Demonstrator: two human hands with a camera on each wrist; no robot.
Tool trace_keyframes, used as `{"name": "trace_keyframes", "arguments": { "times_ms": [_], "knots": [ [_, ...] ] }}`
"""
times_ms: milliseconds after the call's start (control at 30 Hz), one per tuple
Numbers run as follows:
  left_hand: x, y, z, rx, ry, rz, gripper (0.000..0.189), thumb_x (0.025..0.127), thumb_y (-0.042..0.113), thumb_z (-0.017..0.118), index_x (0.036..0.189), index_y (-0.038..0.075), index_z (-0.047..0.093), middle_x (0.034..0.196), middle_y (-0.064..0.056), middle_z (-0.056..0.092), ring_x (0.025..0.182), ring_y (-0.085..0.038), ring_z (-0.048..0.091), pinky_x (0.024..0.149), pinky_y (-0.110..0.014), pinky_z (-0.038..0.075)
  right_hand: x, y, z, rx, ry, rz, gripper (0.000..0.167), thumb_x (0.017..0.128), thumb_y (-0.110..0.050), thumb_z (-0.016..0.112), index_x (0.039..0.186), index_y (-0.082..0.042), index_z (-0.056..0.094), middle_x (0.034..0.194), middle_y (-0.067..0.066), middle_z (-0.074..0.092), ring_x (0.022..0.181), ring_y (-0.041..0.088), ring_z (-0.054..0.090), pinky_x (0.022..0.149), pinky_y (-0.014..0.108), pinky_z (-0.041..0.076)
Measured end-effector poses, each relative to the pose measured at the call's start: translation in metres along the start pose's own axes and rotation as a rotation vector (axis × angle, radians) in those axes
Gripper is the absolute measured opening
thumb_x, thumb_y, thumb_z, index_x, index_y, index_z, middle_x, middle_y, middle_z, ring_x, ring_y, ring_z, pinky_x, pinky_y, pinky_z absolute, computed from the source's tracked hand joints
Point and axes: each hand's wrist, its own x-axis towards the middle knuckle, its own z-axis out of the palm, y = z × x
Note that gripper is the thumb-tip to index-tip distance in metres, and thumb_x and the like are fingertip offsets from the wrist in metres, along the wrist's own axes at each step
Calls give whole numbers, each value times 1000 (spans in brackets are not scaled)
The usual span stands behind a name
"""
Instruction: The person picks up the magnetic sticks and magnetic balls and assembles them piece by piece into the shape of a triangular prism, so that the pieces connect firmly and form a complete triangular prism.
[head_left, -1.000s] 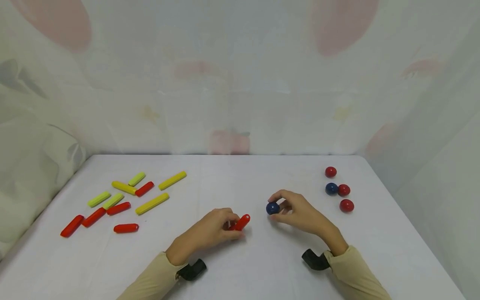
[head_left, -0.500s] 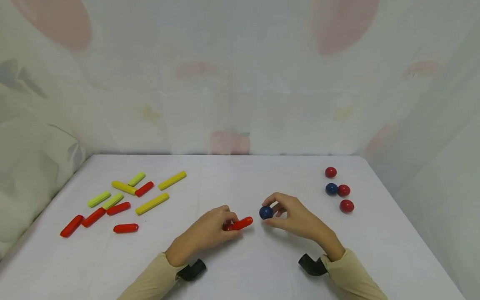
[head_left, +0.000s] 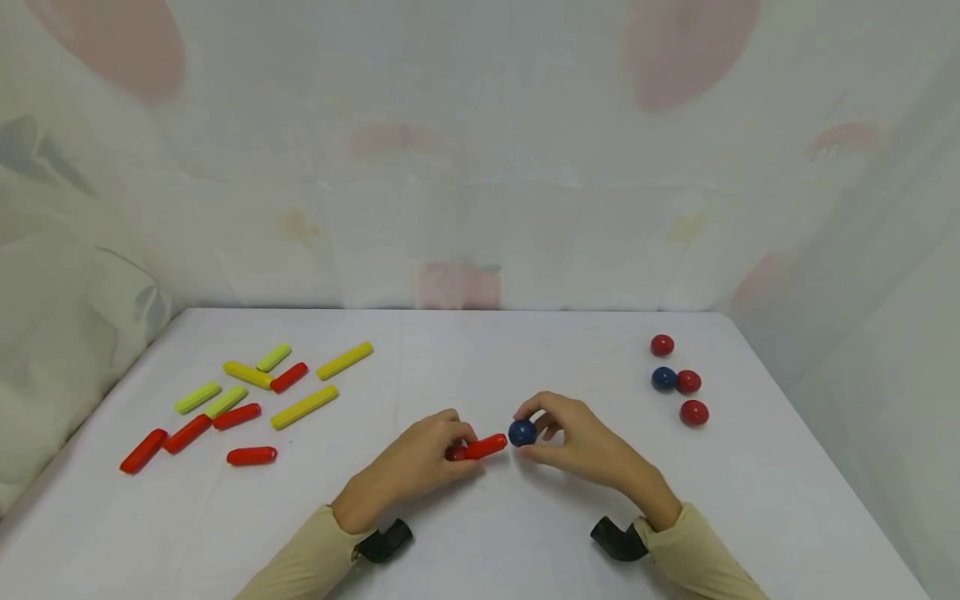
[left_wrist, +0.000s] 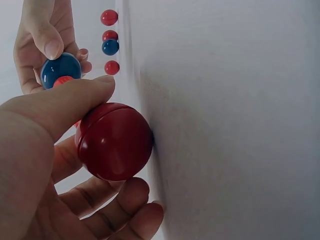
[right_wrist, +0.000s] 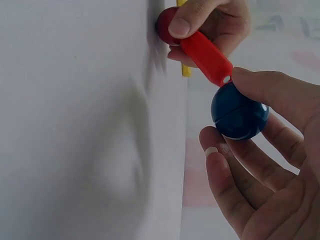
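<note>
My left hand (head_left: 420, 454) grips a dark red ball (left_wrist: 116, 142) low at the table, thumb over it and fingers below. From that ball a red plastic rod (right_wrist: 207, 59) slants out past the thumb toward the right. Between the thumb and fingers of my right hand (head_left: 581, 442) is a glossy blue ball (right_wrist: 239, 111) with a seam round it. The rod's free end, marked by a small pale spot, is right at the blue ball in the right wrist view. Much of the red ball is covered by the left fingers in the head view.
On the left of the white table (head_left: 450, 358) lie several red rods (head_left: 252, 456), yellow rods (head_left: 304, 407) and short lime rods (head_left: 273, 357). Toward the right edge sit several red balls (head_left: 693, 412) and another blue ball (head_left: 663, 379). A patterned cloth (head_left: 465, 167) hangs behind.
My right hand has brought the blue ball left and slightly nearer, up to the rod's end. The red rod has swung flatter, now pointing right; my left hand has barely moved.
</note>
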Motion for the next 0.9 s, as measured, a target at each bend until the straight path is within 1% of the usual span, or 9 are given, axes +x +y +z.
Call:
{"name": "trace_keyframes", "arguments": {
  "times_ms": [200,367,567,733,900],
  "knots": [
    [0,-1,-1,0,-17,10,20,85,27,79,97,12,73,81,7,53,69,-8,49,60,-20,42,0,-2,5,-1,-26,3,34,88,-18,76,117,-15,60,111,-3,66,96,12,63,81,32,55],
    [-1,-1,-2,7,-16,24,20,85,27,79,98,12,73,82,8,53,71,-7,49,62,-20,43,1,0,6,1,-41,-4,37,88,-14,75,122,-12,61,116,0,66,95,12,63,82,28,55],
    [-1,-4,-3,23,-5,35,21,84,28,79,99,14,72,82,9,54,75,-6,50,66,-20,44,2,5,9,-17,-50,17,37,88,-19,76,121,-12,62,116,0,66,94,10,63,81,24,55],
    [0,-7,-7,-3,-35,31,23,85,29,79,102,16,71,85,10,56,78,-7,52,68,-21,46,3,9,10,-40,-48,43,37,87,-24,77,120,-12,63,114,-1,67,94,11,62,80,23,54],
    [-1,-10,-14,-34,-65,34,24,85,28,79,104,17,71,87,9,58,80,-8,54,70,-22,47,4,10,11,-46,-50,65,37,87,-25,77,119,-12,63,113,-2,67,95,11,62,81,24,54]
  ]
}}
